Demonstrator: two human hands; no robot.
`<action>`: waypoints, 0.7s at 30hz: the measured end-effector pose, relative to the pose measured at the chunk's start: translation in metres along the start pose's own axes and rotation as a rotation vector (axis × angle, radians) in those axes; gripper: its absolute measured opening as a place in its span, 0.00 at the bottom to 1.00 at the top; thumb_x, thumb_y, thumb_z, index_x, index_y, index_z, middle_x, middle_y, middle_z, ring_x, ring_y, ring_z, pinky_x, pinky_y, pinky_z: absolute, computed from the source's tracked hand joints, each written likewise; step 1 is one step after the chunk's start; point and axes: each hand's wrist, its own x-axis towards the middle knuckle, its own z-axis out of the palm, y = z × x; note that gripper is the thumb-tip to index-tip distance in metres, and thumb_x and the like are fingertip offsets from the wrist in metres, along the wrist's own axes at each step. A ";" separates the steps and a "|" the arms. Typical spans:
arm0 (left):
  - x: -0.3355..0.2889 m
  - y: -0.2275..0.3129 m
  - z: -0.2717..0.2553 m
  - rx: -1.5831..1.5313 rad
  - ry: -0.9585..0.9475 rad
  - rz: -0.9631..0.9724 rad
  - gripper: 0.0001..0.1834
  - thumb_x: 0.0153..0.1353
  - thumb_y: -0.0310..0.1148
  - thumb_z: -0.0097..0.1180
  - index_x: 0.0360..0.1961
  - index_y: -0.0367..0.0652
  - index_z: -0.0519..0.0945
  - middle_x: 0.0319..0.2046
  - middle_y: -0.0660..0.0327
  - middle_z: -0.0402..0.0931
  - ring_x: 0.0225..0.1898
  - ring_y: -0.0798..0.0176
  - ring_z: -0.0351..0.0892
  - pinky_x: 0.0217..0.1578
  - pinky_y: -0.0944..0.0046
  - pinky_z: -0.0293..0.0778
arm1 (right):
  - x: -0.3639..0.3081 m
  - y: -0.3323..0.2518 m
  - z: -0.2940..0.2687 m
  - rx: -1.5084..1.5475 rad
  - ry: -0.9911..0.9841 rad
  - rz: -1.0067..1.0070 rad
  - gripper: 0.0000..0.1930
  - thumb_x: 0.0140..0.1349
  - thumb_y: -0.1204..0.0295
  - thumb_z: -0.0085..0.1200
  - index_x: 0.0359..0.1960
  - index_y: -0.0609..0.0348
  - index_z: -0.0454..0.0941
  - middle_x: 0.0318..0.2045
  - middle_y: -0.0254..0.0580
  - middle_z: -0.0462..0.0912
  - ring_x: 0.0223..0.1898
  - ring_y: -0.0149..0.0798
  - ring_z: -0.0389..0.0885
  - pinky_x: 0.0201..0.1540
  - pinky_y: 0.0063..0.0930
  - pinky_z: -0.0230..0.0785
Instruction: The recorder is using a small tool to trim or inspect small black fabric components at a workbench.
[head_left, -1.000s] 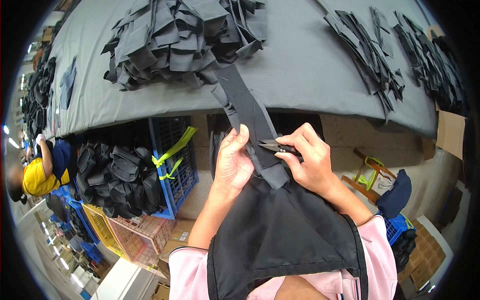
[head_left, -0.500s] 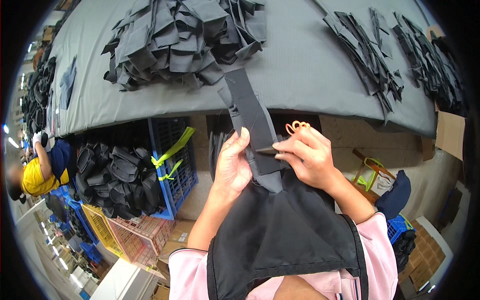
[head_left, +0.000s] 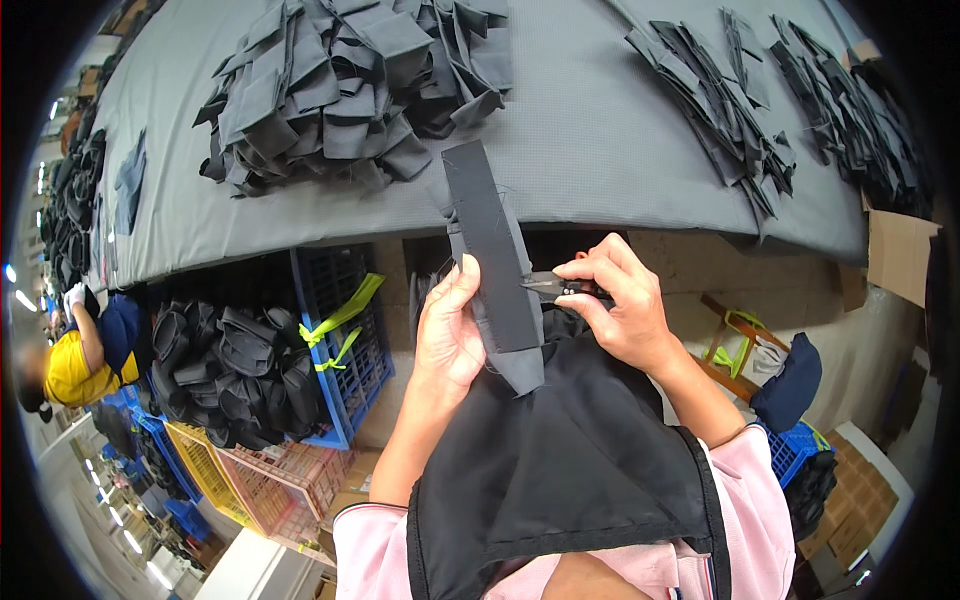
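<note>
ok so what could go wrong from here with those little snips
The snips in the right hand have their tips at the edge of the dark fabric strip, so a slip might nick the cloth.

The left hand grips the strip's opposite edge, roughly level with the tips; a lunge across could catch the thumb.

The strip's upper end has no hand on it, so it might swing.

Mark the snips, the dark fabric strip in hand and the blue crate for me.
Snips (head_left: 547, 285): head view, on the metal blades.
Dark fabric strip (head_left: 490, 250): head view, middle of its flat face.
Blue crate (head_left: 330, 392): head view, on its rim.
</note>
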 end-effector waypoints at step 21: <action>0.000 0.006 0.006 0.046 -0.002 0.041 0.20 0.65 0.40 0.50 0.50 0.33 0.73 0.43 0.49 0.78 0.45 0.56 0.79 0.44 0.57 0.78 | 0.001 -0.009 0.008 -0.073 -0.025 -0.018 0.14 0.41 0.82 0.65 0.33 0.62 0.79 0.26 0.38 0.72 0.24 0.34 0.71 0.24 0.24 0.65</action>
